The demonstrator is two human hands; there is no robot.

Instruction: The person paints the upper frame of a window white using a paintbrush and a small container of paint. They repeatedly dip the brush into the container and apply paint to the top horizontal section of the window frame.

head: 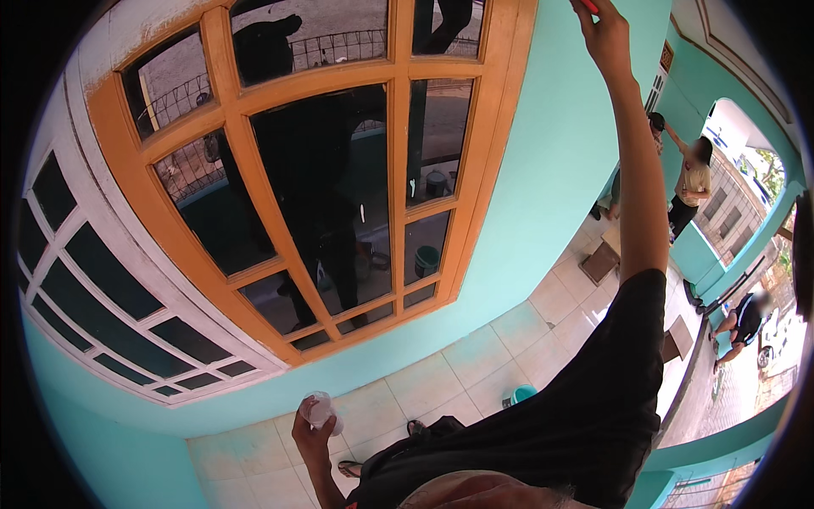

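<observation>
My left hand (313, 432) is wrapped around a clear plastic cup (318, 410), low in front of the turquoise wall (381, 353). What the cup holds is hard to make out. My right hand (604, 38) is raised high at the top rim of the view, with its fingers closed on a red object (591, 6), perhaps a handle. Most of that object is cut off by the picture's edge. Before me stands a wooden window frame (238, 184) painted orange-brown, with dark reflecting panes. To its left a similar frame section (137, 254) is whitish.
A teal bucket (524, 394) stands on the tiled floor (432, 382) by my feet. Farther back is a brown box-like block (599, 262). One person (693, 175) stands by a wall opening with an arm raised; another person (744, 324) is bent or seated outside.
</observation>
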